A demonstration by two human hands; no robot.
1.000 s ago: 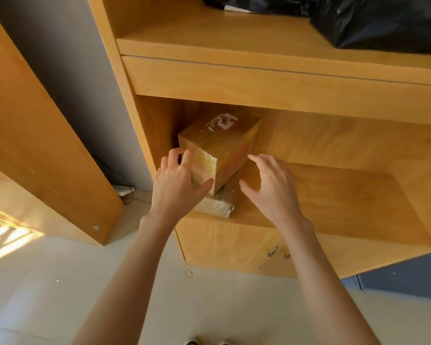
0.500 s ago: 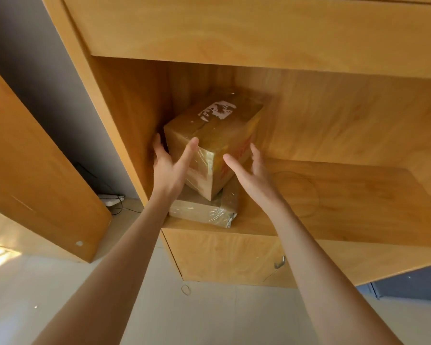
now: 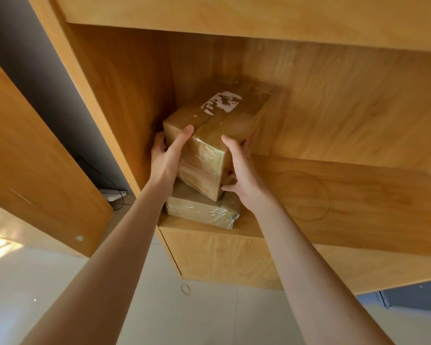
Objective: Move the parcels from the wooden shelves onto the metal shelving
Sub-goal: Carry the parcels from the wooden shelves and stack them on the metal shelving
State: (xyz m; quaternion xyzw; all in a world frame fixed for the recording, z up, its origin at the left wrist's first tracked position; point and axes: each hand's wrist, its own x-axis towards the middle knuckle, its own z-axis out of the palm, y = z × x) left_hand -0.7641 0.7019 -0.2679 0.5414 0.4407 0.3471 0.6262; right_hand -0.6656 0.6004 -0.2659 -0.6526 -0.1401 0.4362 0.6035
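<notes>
Head view: a brown cardboard parcel wrapped in glossy clear tape (image 3: 217, 143), with a torn white label on its top, sits tilted on a flatter brown parcel in crinkled clear film (image 3: 202, 207). Both are in the near left corner of the wooden shelf board (image 3: 346, 202), close against the cabinet's left wall.

The left hand (image 3: 166, 160) grips the upper parcel's left side, thumb lying across the near top edge and fingers curled behind the far left face. The right hand (image 3: 241, 175) clasps the right side, thumb up along the near corner, the fingers mostly hidden behind and under the box.

The upper parcel looks stiff and boxy, so it should hold its shape when squeezed, but the shiny tape probably makes its faces slippery; opposing palms on the two sides, with fingers hooked under the bottom edge, seems the safest hold. Its weight cannot be told, though two hands suggest some heft. The lower parcel appears softer and looser in its wrap, likely best lifted from beneath. The metal shelving is not in view.
</notes>
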